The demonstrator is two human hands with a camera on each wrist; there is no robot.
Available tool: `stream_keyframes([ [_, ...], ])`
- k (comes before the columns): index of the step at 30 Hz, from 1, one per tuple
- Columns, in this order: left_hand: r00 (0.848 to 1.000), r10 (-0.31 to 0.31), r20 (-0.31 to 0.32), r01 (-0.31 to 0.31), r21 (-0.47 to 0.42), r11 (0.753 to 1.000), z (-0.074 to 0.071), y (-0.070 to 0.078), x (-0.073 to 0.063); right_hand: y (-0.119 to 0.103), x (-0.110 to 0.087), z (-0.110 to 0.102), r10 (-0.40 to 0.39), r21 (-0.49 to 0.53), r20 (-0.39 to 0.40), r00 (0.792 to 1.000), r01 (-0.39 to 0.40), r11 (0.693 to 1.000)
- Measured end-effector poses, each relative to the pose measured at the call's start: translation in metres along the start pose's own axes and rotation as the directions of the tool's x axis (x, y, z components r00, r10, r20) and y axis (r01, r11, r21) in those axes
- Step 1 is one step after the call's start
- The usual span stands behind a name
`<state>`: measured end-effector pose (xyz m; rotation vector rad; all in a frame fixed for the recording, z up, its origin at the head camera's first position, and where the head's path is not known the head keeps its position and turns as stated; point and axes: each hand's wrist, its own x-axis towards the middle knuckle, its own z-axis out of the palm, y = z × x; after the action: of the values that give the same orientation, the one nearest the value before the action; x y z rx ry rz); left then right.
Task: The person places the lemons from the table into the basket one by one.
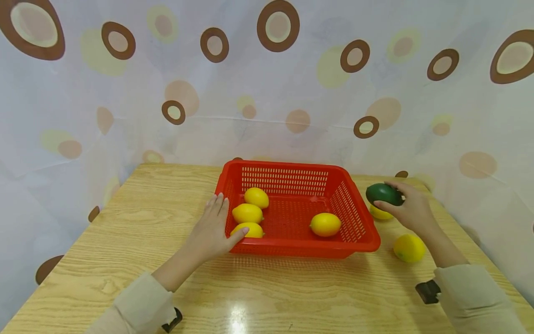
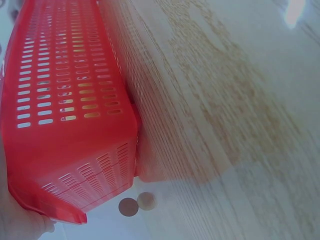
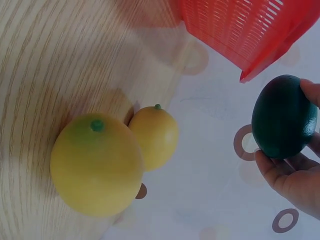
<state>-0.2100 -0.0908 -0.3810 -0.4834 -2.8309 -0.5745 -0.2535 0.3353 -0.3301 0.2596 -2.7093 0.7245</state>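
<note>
With right hand (image 1: 410,208), in the head view, gripping a dark green fruit (image 1: 381,194) between thumb and curled fingers, fingers on the far side and thumb on the near; holding it just outside the right wall of a red basket (image 1: 362,241), in front of a far lemon (image 1: 381,213) partly hidden by it on the table (image 1: 104,260); nearer on the same bare wood, to the right of the basket, set down alone, a near lemon (image 1: 410,248); with left hand (image 1: 213,232), resting straight, wide-spread fingers on the left rim, with thumb laid across the near left corner; inside, lined up along the left wall, three lemons (image 1: 248,214), and well apart from them, towards the right, a single lemon (image 1: 325,224); behind everything, a pale cloth (image 1: 250,83) patterned with brown and yellowish rounds.

From the left wrist view, looking along the slotted outer wall of the basket, with yellow glimpsed through the openings; showing only part of the left hand at the lower left edge, against the rim; cannot tell the spread of the fingers from this side.

From the right wrist view, showing the green fruit clasped at the right edge, near a basket corner but apart from it; held clear of both loose lemons, overlapping each other in sight on the wood.
</note>
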Motion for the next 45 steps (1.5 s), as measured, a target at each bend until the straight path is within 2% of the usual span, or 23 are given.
stream_keyframes([
  [10,1.000,0.007,-0.009,-0.007,-0.002,1.000,0.001,-0.001,0.000,-0.010,0.004,0.008,-0.035,0.004,0.004,0.999,0.035,0.999],
  [19,1.000,0.002,0.010,-0.002,-0.016,1.000,0.000,0.000,0.000,-0.019,0.008,0.013,-0.076,0.014,-0.001,0.997,0.076,0.997],
  [28,1.000,-0.003,0.013,0.003,-0.015,1.000,-0.001,0.000,-0.001,-0.029,0.013,0.017,-0.058,0.020,0.021,0.998,0.057,0.998],
  [34,1.000,0.005,0.004,-0.005,-0.014,1.000,0.000,0.000,-0.001,-0.033,0.016,0.021,-0.079,0.024,0.016,0.997,0.078,0.997],
  [39,1.000,0.002,0.008,-0.002,-0.019,1.000,0.000,0.000,0.000,-0.039,0.019,0.024,-0.086,0.036,0.043,0.995,0.084,0.996],
  [45,1.000,-0.006,0.016,0.006,-0.019,1.000,0.000,0.000,0.000,-0.043,0.024,0.026,-0.059,0.048,0.090,0.994,0.055,0.997],
])
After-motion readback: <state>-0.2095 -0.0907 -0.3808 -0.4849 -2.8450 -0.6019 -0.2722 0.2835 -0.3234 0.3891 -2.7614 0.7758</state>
